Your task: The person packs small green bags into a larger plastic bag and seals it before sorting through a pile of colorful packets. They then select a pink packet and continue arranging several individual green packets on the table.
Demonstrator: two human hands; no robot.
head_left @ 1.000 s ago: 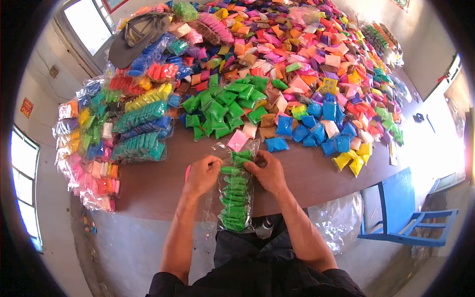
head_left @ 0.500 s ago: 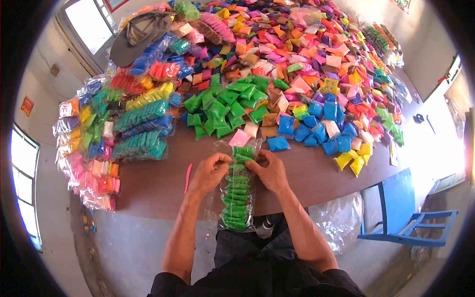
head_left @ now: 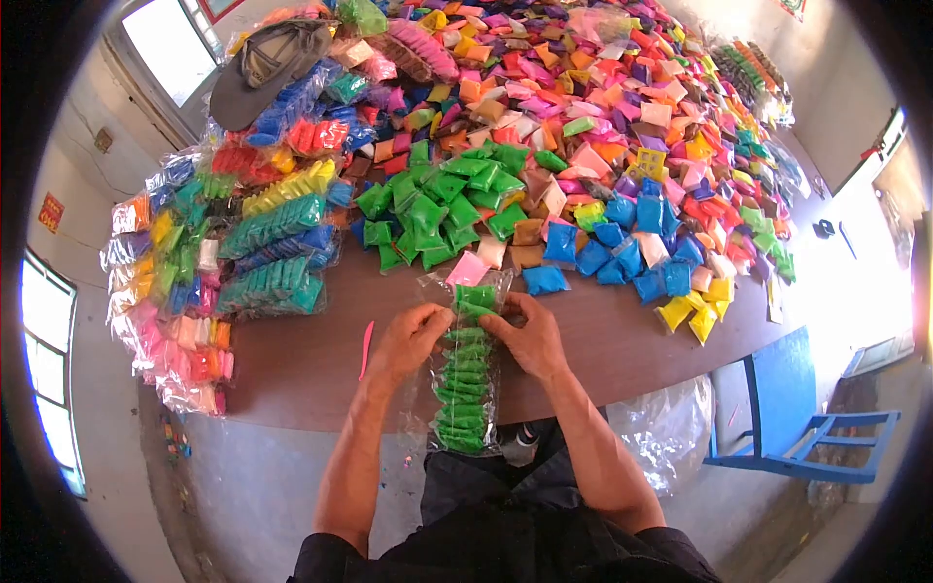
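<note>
A long clear plastic bag (head_left: 464, 389) filled with a stack of green packets lies in front of me, its lower end over the table's near edge. My left hand (head_left: 416, 335) pinches the bag's left side near the upper end. On the opposite side my right hand (head_left: 528, 330) has its thumb on the upper green packets and its fingers closed around the bag's edge. A pink packet (head_left: 468, 269) lies just beyond the bag's top. Behind it is a heap of loose green packets (head_left: 425, 219).
Filled bags of teal packets (head_left: 272, 285) are stacked on the left of the brown table (head_left: 301, 379). A pink stick-like tool (head_left: 366, 350) lies left of my hands. Blue packets (head_left: 593, 255) and a multicoloured heap spread behind. A blue chair (head_left: 787, 408) stands right; a cap (head_left: 267, 73) sits back left.
Both hands keep almost the same hold on the bag of green packets. The view has shifted very slightly; nothing else visibly moves.
</note>
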